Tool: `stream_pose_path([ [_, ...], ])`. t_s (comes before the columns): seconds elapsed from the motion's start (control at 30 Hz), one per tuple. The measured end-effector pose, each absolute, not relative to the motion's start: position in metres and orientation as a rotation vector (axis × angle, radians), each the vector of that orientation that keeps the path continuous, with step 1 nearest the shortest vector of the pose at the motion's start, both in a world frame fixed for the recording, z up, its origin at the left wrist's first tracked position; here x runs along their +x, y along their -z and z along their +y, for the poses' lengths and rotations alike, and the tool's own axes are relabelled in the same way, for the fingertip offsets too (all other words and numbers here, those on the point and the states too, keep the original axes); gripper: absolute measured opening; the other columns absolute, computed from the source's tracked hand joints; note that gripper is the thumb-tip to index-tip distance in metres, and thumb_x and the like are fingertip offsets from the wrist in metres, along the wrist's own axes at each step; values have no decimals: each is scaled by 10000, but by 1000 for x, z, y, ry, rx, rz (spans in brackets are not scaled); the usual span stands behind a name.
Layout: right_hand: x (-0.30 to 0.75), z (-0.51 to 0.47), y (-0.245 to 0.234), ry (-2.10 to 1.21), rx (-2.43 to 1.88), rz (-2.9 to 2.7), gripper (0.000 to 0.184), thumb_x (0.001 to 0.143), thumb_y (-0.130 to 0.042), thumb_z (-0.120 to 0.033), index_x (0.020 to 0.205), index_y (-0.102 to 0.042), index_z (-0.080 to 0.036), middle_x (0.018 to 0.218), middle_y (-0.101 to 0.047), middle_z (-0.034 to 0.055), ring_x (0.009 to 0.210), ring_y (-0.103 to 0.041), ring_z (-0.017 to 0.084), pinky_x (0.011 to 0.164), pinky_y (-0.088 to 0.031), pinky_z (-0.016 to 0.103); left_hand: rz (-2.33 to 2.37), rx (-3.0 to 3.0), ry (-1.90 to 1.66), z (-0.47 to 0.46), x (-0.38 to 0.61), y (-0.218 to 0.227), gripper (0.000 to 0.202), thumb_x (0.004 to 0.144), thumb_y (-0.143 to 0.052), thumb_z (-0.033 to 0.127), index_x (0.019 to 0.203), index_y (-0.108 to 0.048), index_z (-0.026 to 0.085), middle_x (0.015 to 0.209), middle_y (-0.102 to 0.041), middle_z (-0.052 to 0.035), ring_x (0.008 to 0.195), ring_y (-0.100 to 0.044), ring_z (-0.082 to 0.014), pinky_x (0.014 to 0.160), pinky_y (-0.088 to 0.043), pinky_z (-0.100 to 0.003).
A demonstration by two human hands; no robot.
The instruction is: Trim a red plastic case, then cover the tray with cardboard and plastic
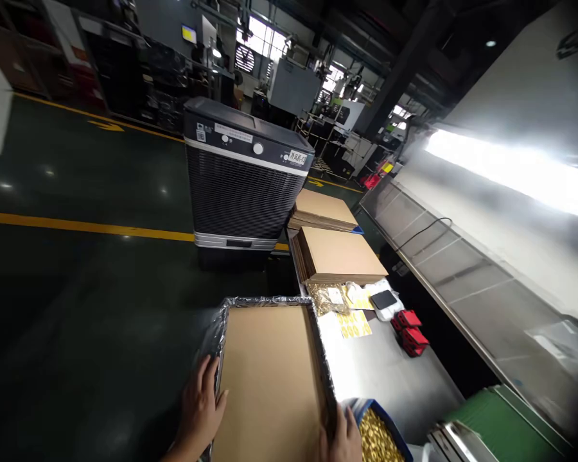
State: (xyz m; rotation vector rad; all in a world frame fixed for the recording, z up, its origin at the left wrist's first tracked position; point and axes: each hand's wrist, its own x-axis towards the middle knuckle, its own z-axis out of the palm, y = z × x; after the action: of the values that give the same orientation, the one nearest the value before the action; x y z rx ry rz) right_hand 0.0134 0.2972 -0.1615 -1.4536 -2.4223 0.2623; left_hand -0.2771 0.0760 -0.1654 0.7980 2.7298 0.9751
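In front of me is a shallow box (318, 340) whose rim is wrapped in shiny black plastic. A brown cardboard sheet (270, 372) lies flat inside it. My left hand (201, 405) grips the left side, thumb over the rim and fingers along the plastic. At the near right corner my right hand (341, 437) holds the other side; its lower part is cut off by the frame. Just right of that hand stands a blue bin (390, 427) with small gold-coloured parts (376, 439).
A metal table (385, 372) carries cardboard stacks (341, 253), a bag of gold parts (327, 298), yellow label sheets (355, 325), a black device (383, 299) and red holders (411, 333). An air cooler (245, 186) stands ahead. A light panel (510, 173) leans at right.
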Motion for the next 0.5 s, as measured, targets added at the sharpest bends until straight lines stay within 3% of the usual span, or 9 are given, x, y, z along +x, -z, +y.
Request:
stream_pose_path([
  [0.07,3,325,167,-442,-1453,-2438,534,794,-501,-396,1227,-542,-85,1265,-592,254,1190,-577,386,981,-492,485,2748,490,-902,77,-268,170,569,896,-436,356,1379,-414,57,1447,-449,-215,1369,-401,-325,1104,-381,-453],
  [0.13,-8,344,168,-713,-1477,-2478,460,833,-449,-405,1188,-534,-126,1128,-673,208,1092,-644,336,936,-512,431,2765,308,-796,82,-259,172,562,862,-481,366,1284,-496,-5,1272,-593,-267,1233,-548,-360,1017,-461,-445],
  [0.2,-16,354,164,-932,-1510,-2502,367,857,-426,-389,1127,-545,-171,987,-718,160,991,-686,310,871,-523,397,2749,164,-703,85,-251,174,484,834,-526,360,1139,-597,-9,1062,-693,-265,1044,-663,-369,918,-518,-442],
  [0.27,-20,357,158,-1044,-1514,-2504,320,866,-423,-362,1104,-547,-190,924,-729,142,948,-697,303,832,-518,381,2718,89,-641,83,-245,173,415,837,-544,361,1058,-637,23,978,-726,-232,939,-703,-336,877,-533,-434],
  [0.37,-23,350,153,-1070,-1510,-2476,344,861,-424,-312,1149,-547,-169,962,-726,165,964,-692,309,849,-501,383,2666,84,-609,75,-242,167,371,856,-507,363,1032,-650,70,1021,-732,-205,984,-698,-303,912,-520,-398],
  [0.5,-31,331,156,-1066,-1560,-2395,411,855,-393,-252,1218,-546,-132,1050,-714,184,1014,-679,305,891,-489,375,2602,103,-590,61,-252,155,412,855,-393,380,984,-659,93,1004,-733,-224,1026,-678,-360,914,-522,-423],
])
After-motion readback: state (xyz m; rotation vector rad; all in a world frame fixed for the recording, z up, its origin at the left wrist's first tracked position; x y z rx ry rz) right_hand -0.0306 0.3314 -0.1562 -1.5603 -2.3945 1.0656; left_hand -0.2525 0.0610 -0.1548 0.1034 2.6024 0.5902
